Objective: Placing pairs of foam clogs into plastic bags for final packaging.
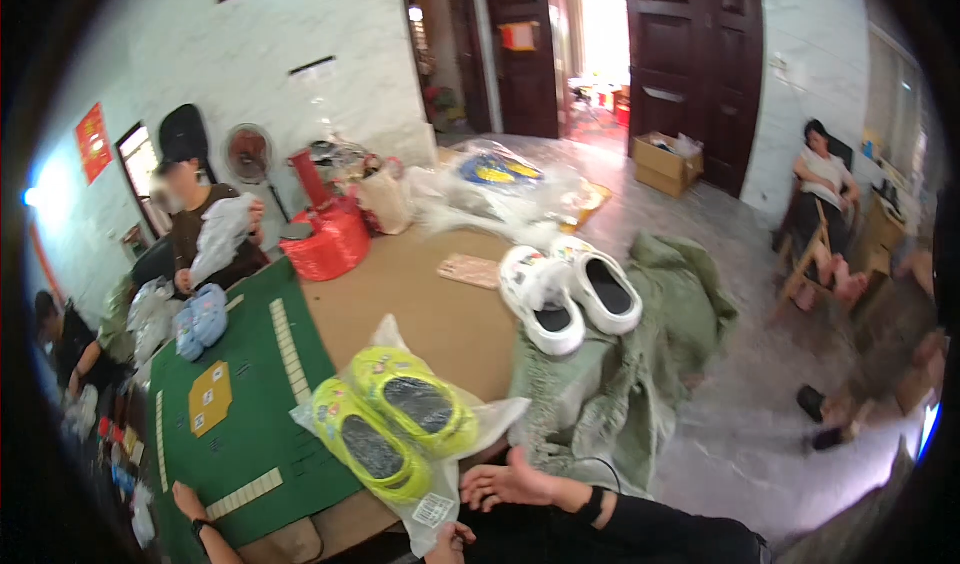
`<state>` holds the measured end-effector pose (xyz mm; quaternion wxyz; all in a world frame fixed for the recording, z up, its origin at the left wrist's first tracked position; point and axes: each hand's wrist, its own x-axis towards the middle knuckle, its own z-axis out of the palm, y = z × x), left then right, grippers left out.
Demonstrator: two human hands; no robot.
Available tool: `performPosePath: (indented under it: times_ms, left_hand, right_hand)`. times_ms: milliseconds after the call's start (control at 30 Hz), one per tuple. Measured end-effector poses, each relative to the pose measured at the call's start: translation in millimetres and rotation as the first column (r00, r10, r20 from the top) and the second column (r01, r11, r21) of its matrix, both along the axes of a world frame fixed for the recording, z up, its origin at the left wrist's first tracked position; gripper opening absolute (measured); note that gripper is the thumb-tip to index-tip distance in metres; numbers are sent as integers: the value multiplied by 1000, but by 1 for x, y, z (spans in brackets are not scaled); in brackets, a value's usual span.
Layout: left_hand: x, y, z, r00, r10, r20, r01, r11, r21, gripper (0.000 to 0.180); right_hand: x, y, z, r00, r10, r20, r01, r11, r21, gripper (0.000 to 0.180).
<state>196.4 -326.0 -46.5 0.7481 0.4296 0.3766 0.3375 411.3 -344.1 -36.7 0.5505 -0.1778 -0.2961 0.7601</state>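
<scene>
Perhaps the lime clogs (398, 429) could slip, my left hand (452, 541) pinching only their bag (422, 532) at its near end, right hand (512, 484) wide.

Left grip (453, 541) curled, right grip (508, 483) loosely spread.

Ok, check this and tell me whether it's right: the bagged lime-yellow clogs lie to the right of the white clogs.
Not right: the bagged lime-yellow clogs lie to the left of the white clogs, as the head view shows.
</scene>
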Motion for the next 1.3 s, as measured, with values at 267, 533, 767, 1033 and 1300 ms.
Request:
performPosePath:
  times_ms: [267, 533, 767, 1033, 1300]
  left_hand:
    - [5, -3, 20, 999, 38, 7, -38, 999, -39, 15]
    - [-9, -6, 15, 993, 111, 28, -108, 992, -71, 16]
    - [-45, 3, 12, 992, 99, 80, -107, 989, 102, 13]
    - [-96, 9, 12, 865, 288, -412, -140, 925, 353, 24]
    - [-86, 28, 18, 882, 249, -399, -79, 915, 396, 24]
  right_hand:
    - [-47, 23, 8, 664, -155, 731, 163, 985, 61, 49]
    - [-59, 21, -12, 790, -47, 611, -34, 992, 120, 50]
    - [-44, 23, -14, 782, -72, 619, 23, 996, 88, 49]
    - [-45, 20, -28, 696, 55, 716, -37, 998, -41, 52]
    - [-48, 19, -13, 760, -2, 649, -52, 997, 64, 50]
